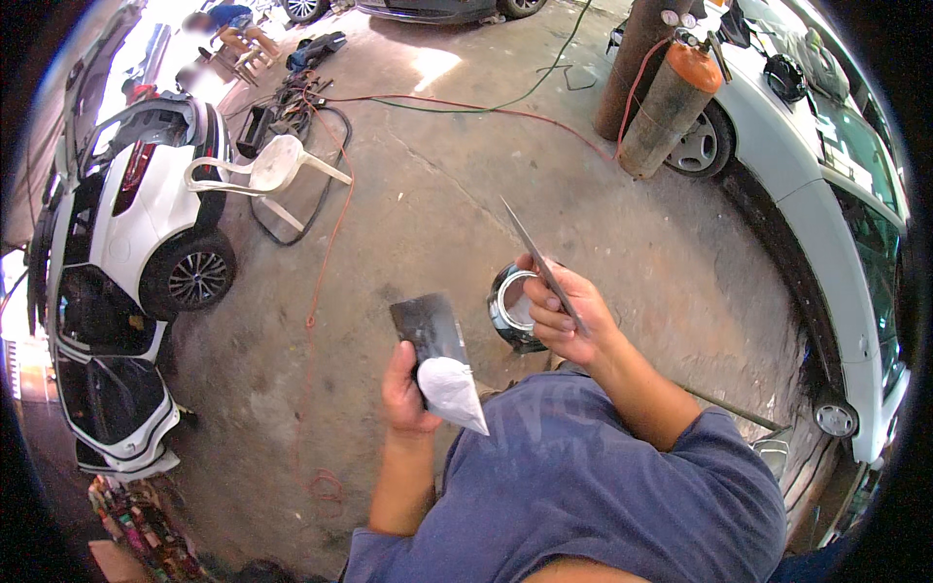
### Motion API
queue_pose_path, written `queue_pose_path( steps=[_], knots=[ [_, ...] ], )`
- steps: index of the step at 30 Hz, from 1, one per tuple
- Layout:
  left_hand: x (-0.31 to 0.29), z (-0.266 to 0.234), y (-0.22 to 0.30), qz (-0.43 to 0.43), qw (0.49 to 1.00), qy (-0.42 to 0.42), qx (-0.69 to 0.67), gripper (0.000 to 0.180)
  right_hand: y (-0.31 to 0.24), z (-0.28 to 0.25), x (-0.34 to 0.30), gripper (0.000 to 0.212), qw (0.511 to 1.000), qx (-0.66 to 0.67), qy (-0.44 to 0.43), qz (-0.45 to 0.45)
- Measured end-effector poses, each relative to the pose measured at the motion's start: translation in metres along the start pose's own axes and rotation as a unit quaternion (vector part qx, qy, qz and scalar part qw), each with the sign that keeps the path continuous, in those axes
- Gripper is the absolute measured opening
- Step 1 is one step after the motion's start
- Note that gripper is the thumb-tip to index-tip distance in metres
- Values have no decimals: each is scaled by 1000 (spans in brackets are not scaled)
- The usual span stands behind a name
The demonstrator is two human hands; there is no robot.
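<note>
My left hand (406, 391) grips a dark flat board (425, 325) by its left edge, thumb along the side. On the board's near part lies a mound of whitish putty (452, 387), drawn to a point at the near right corner. My right hand (569, 313) is closed round a thin, flat blade, likely a putty spreader (530, 238), seen nearly edge-on and tilted up to the left. Beneath the right hand stands an open round can (501, 301) with a shiny rim; the hand partly covers it.
A white car (160, 209) stands at the left, another pale car (777, 146) at the right. Gas cylinders (671, 112) stand by its wheel. A broken white plastic chair (272, 165) and hoses (437, 100) lie across the concrete floor. A person (238, 24) sits far left.
</note>
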State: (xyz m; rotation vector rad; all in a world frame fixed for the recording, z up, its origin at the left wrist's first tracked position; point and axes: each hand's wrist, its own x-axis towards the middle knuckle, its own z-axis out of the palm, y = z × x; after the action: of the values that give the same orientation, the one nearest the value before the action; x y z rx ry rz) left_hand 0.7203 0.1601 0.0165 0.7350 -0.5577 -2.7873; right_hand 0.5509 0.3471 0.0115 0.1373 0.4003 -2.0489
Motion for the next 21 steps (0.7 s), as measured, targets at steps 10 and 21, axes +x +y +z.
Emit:
queue_pose_path(
  steps=[10,21],
  knots=[
    [-20,24,-26,-100,994,-46,-14,39,-46,48,15,33,872,-380,0,-309],
    [-28,31,-37,-99,995,-12,12,38,-56,67,9,33,783,-529,-9,-328]
  ],
)
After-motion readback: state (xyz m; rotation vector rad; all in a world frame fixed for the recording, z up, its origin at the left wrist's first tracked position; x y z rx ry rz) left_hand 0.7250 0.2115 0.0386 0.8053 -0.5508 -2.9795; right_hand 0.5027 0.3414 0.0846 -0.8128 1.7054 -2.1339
